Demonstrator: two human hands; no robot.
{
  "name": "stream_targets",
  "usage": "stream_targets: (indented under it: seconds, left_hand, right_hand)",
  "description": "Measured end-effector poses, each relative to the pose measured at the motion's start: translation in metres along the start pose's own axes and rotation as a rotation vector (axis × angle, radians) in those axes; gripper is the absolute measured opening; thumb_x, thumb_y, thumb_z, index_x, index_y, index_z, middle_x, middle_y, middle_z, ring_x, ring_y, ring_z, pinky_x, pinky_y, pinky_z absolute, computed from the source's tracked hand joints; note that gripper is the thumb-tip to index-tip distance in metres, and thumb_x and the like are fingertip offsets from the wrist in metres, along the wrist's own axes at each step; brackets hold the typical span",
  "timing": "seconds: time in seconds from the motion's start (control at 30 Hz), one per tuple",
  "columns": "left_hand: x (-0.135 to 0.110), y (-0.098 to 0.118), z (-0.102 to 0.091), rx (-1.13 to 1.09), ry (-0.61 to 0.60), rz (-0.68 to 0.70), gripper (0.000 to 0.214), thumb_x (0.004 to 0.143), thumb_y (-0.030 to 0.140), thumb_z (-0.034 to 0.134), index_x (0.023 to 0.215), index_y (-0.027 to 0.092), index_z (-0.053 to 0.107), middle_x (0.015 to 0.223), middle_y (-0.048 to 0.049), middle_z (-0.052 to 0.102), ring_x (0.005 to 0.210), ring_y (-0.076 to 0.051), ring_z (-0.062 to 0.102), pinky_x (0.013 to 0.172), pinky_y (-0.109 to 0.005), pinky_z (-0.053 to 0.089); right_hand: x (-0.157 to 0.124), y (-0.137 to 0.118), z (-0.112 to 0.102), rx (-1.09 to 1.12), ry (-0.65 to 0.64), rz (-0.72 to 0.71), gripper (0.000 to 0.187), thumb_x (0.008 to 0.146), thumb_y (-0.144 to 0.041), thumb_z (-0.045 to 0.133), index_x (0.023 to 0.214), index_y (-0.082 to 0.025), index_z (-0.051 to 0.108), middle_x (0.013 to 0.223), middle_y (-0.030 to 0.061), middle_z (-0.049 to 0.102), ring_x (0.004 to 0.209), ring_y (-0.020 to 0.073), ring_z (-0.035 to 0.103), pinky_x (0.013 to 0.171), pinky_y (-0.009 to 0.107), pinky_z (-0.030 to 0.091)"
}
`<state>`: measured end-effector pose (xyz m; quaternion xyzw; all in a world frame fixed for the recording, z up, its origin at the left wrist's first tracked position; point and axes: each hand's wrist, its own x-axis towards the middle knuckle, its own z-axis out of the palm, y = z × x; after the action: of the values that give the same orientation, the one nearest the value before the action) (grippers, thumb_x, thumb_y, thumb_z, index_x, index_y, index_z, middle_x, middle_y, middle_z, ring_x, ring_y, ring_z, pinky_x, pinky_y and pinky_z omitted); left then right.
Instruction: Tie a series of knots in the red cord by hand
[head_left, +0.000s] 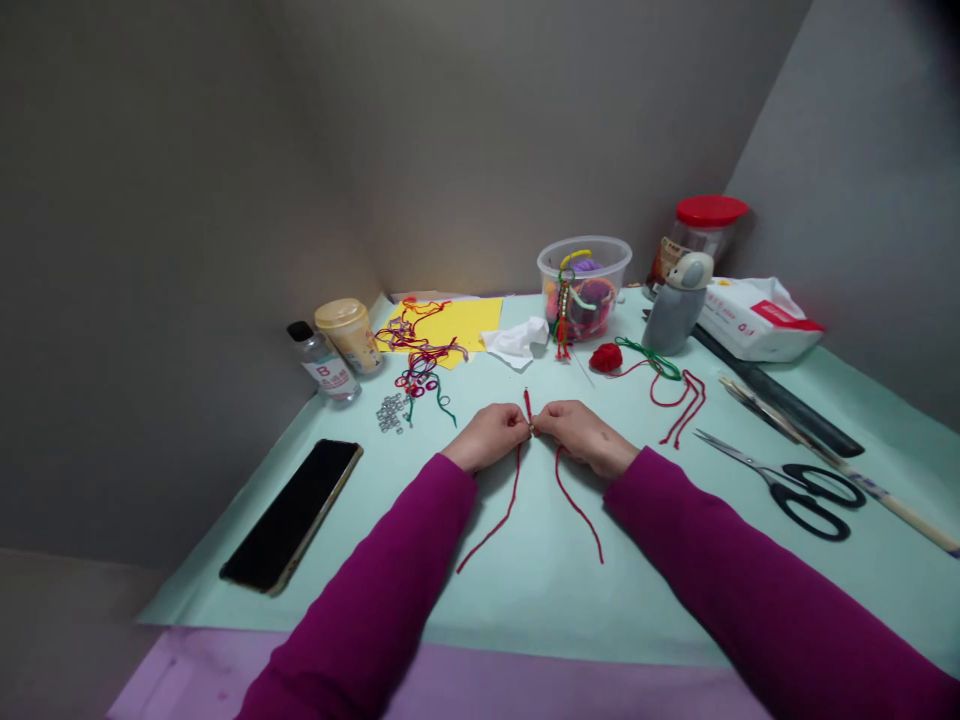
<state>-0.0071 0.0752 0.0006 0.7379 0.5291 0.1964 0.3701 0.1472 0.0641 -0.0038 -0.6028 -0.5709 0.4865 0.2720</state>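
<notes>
Magenta sleeves, red cord, pale mint paper, yellow card, red jar lid

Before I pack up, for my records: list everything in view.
Phone: one, black, front left.
Bottle: one, clear, labelled B, left.
Lidded cup: one, cream, beside the bottle.
Paper: one sheet, yellow, back.
Tangled cords: several, red and green, on the paper.
Metal rings: small pile, silver, left of the hands.
Tissue: one, white, back middle.
Tub: one, clear, back, holding cords.
Jar: one, red lid, back right.
Figurine: one, grey, back right.
Packet: one, white, far right.
Yarn ball: one, red, middle right.
Scissors: one pair, black handles, right.
Black rod: one, right.
Stick: one, tan, right.
Mat: one, pale green, underneath.
Red cord: one, in the hands.
Hands: two, bare, pinching the red cord.
</notes>
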Motion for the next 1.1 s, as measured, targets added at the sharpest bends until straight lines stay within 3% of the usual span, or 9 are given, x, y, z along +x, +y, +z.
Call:
stream_targets:
  seconds: [0.33,0.57,0.67,0.83,1.1]
  left_hand:
    - [-0.009,0.011,-0.002,0.338,0.08,0.104,0.018,0.076,0.023,0.048,0.075,0.019,0.065,0.067,-0.0021,0.061,0.065,-0.015,0.053,0.058,-0.023,0.033]
    - [-0.025,0.031,-0.006,0.646,0.155,0.052,0.025,0.081,0.026,0.043,0.082,0.018,0.067,0.082,-0.0099,0.066,0.078,-0.021,0.058,0.067,-0.027,0.037]
    - [-0.033,0.04,-0.002,0.647,0.105,0.083,0.025,0.082,0.026,0.042,0.081,0.018,0.066,0.079,-0.0101,0.065,0.074,-0.021,0.058,0.066,-0.028,0.037]
    - [-0.049,0.052,0.011,0.661,-0.078,0.155,0.024,0.081,0.022,0.041,0.076,0.017,0.064,0.073,-0.0106,0.064,0.07,-0.022,0.059,0.066,-0.03,0.038]
    - [-0.073,0.066,0.028,0.597,-0.236,0.331,0.022,0.08,0.018,0.044,0.073,0.017,0.065,0.069,-0.0111,0.064,0.065,-0.024,0.06,0.06,-0.032,0.039]
  right_hand:
    - [0.002,-0.004,0.0,-0.04,0.017,-0.034,0.012,0.07,-0.019,0.05,0.058,-0.017,0.052,0.041,-0.0087,0.031,0.038,0.0058,0.026,0.043,0.022,0.02]
    - [0.001,-0.004,0.0,-0.011,0.011,-0.018,0.01,0.069,-0.019,0.05,0.059,-0.017,0.052,0.04,-0.0087,0.031,0.036,0.0058,0.025,0.04,0.023,0.017]
    - [0.002,-0.003,0.0,0.056,-0.012,0.004,0.009,0.067,-0.018,0.051,0.059,-0.018,0.049,0.039,-0.0092,0.031,0.034,0.0053,0.024,0.038,0.023,0.014]
    - [0.003,-0.002,-0.001,0.156,-0.066,0.028,0.009,0.066,-0.018,0.052,0.058,-0.018,0.046,0.038,-0.0095,0.032,0.032,0.0046,0.023,0.034,0.022,0.011]
    - [-0.001,-0.006,-0.004,0.156,-0.118,0.08,0.014,0.069,-0.019,0.054,0.06,-0.02,0.044,0.034,-0.0112,0.025,0.029,0.0046,0.019,0.033,0.022,0.009]
